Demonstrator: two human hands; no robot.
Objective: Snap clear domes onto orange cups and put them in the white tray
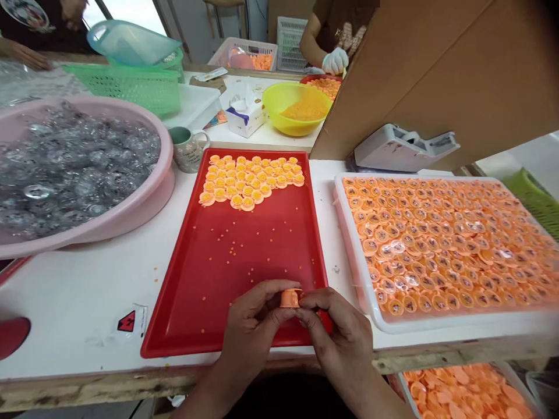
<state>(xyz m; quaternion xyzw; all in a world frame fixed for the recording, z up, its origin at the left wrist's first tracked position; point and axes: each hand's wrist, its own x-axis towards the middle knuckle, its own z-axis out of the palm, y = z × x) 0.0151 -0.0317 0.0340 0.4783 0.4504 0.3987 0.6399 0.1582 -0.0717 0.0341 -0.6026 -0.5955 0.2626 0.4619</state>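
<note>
Both my hands meet over the near edge of a red plastic tray [183, 314]. My left hand [253, 326] and my right hand [338, 337] pinch a small orange cup-shaped piece [291, 298] between their fingertips. Its exact shape is partly hidden by my fingers. At the far end of the tray, a packed group of round orange-and-yellow pieces [248, 180] lies flat. Tiny orange beads [244, 244] are scattered over the red surface.
A white tray [349, 244] heaped with orange discs stands to the right, and a pink basin [152, 186] of clear plastic pieces to the left. Further back are a yellow bowl [297, 107] of orange granules, a mug [187, 150], a cardboard panel [437, 81], and a co-worker's gloved hand [335, 61].
</note>
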